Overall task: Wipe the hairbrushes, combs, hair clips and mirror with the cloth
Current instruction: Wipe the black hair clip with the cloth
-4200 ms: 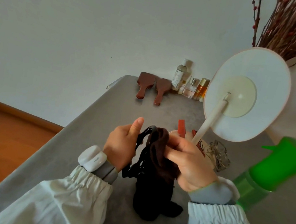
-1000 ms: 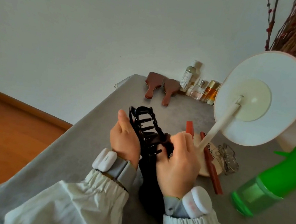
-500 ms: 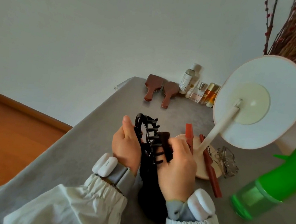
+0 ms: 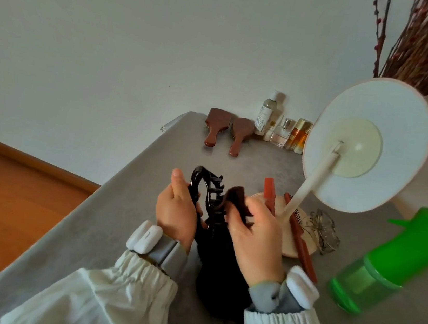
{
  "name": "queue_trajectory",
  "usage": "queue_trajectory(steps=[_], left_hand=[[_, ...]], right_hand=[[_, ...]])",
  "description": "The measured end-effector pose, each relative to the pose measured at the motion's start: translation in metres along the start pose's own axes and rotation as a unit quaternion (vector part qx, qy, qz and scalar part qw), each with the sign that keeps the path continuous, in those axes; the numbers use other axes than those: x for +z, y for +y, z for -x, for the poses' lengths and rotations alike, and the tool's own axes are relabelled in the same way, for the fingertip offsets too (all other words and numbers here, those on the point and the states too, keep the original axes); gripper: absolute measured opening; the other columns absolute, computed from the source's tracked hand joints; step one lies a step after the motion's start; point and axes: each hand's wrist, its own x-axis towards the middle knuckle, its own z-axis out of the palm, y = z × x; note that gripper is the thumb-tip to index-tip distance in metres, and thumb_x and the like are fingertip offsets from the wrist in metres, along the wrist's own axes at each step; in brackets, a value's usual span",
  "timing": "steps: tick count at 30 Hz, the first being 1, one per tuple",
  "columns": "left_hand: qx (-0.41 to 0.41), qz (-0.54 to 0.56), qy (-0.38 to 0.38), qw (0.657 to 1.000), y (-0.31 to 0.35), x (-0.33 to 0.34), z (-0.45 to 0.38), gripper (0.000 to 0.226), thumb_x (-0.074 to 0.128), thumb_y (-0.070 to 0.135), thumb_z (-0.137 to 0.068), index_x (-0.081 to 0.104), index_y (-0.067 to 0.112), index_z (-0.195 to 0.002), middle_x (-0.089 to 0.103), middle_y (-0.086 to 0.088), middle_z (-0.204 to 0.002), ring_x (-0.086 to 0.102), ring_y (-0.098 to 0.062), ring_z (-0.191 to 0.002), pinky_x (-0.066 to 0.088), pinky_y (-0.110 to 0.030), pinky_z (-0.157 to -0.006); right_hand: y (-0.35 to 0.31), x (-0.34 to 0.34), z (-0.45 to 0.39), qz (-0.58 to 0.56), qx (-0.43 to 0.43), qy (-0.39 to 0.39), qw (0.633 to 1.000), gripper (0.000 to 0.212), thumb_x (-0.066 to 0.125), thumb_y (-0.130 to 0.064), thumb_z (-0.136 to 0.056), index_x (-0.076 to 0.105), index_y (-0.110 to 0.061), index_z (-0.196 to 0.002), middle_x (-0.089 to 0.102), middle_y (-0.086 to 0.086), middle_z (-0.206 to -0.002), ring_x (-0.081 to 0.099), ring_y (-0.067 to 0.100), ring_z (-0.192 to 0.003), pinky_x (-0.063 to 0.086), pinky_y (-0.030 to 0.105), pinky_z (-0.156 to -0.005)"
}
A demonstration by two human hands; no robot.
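one black hair clip [image 4: 205, 188] in left grip [image 4: 177, 211], right grip [image 4: 255, 235] pinching cloth [image 4: 224, 280], two hairbrushes [image 4: 216, 125]

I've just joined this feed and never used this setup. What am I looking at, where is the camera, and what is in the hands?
There is no machine here: a person works with bare hands, filmed by one wide-angle camera on their head, looking down. The left hand holds a black claw hair clip. The right hand pinches a dark cloth against it. On the grey table stand a round white mirror, a green spray bottle, two brown hairbrushes, some small bottles, red-brown combs and a clear hair clip.
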Motion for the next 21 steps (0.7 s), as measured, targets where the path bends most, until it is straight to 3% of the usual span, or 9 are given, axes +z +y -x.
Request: queue_trajectory(steps=[3,5,8,11,14,16,17,19,21], left_hand=[[0.029,-0.031,-0.015,0.999,-0.003,-0.002,-0.002,0.058,0.027,0.035,-0.103,0.042,0.009,-0.053,0.042,0.007,-0.035,0.039,-0.004,-0.034,0.037,-0.02,-0.046],[0.04,-0.052,-0.023,0.998,-0.01,-0.001,-0.005,0.059,0.027,0.037,-0.102,0.052,0.004,-0.061,0.05,0.001,-0.048,0.048,-0.013,-0.048,0.041,-0.03,-0.059],[0.065,-0.061,-0.022,0.996,-0.009,0.0,-0.001,0.058,0.027,0.036,-0.102,0.052,0.002,-0.063,0.05,-0.004,-0.053,0.048,-0.017,-0.052,0.041,-0.037,-0.063],[0.075,-0.06,-0.009,0.995,-0.003,0.001,0.002,0.055,0.03,0.032,-0.103,0.036,0.012,-0.052,0.039,0.005,-0.044,0.038,-0.003,-0.038,0.033,-0.029,-0.055],[-0.016,-0.021,-0.01,1.0,-0.001,0.0,-0.005,0.057,0.03,0.034,-0.103,0.04,0.012,-0.051,0.045,0.006,-0.038,0.043,-0.003,-0.036,0.043,-0.02,-0.05],[-0.121,0.015,-0.055,0.991,-0.006,-0.005,-0.016,0.056,0.031,0.04,-0.1,0.054,0.009,-0.059,0.059,-0.006,-0.053,0.055,-0.019,-0.047,0.053,-0.032,-0.058],[-0.179,0.045,-0.097,0.978,-0.007,-0.008,-0.019,0.055,0.031,0.042,-0.1,0.057,0.008,-0.065,0.059,-0.009,-0.056,0.055,-0.022,-0.046,0.052,-0.032,-0.054],[-0.287,0.11,-0.226,0.924,-0.008,-0.017,-0.024,0.048,0.033,0.037,-0.099,0.054,0.006,-0.071,0.051,-0.007,-0.049,0.048,-0.018,-0.035,0.043,-0.02,-0.041],[-0.372,0.125,-0.338,0.855,-0.001,-0.021,-0.022,0.034,0.043,0.032,-0.088,0.054,0.005,-0.069,0.047,-0.007,-0.05,0.044,-0.017,-0.033,0.038,-0.014,-0.037]], right_hand=[[0.003,-0.013,-0.006,0.043,-0.015,-0.064,0.997,0.008,0.066,-0.025,-0.083,0.064,-0.017,-0.08,0.06,-0.011,-0.073,0.06,0.008,-0.073,0.051,0.032,-0.069],[0.004,-0.015,-0.005,0.122,-0.024,-0.091,0.988,0.014,0.067,-0.019,-0.08,0.067,-0.016,-0.093,0.063,-0.007,-0.085,0.062,0.015,-0.08,0.052,0.037,-0.071],[0.009,-0.008,0.001,0.221,-0.132,-0.003,0.966,0.011,0.059,-0.018,-0.077,0.064,-0.013,-0.085,0.061,-0.002,-0.08,0.06,0.02,-0.07,0.048,0.034,-0.052],[0.013,-0.001,0.004,0.147,-0.176,0.067,0.971,0.016,0.054,-0.025,-0.084,0.058,-0.013,-0.075,0.057,-0.005,-0.074,0.051,0.008,-0.066,0.042,0.023,-0.051],[-0.002,-0.006,0.003,-0.106,-0.029,0.134,0.985,0.016,0.059,-0.027,-0.088,0.062,-0.022,-0.073,0.061,-0.007,-0.069,0.056,0.001,-0.065,0.043,0.014,-0.06],[-0.005,-0.014,-0.004,-0.298,0.129,0.159,0.932,0.017,0.059,-0.03,-0.089,0.07,-0.026,-0.077,0.069,-0.01,-0.078,0.063,0.001,-0.079,0.049,0.017,-0.073],[-0.001,-0.018,-0.009,-0.366,0.188,0.156,0.898,0.014,0.06,-0.032,-0.089,0.072,-0.03,-0.083,0.071,-0.01,-0.09,0.064,0.005,-0.092,0.05,0.025,-0.085],[0.004,-0.023,-0.017,-0.408,0.265,0.145,0.861,0.021,0.062,-0.039,-0.086,0.07,-0.033,-0.104,0.066,-0.005,-0.118,0.058,0.012,-0.114,0.043,0.037,-0.103],[0.01,-0.024,-0.018,-0.395,0.268,0.08,0.875,0.034,0.065,-0.043,-0.079,0.068,-0.028,-0.109,0.064,0.0,-0.123,0.056,0.015,-0.118,0.042,0.04,-0.103]])
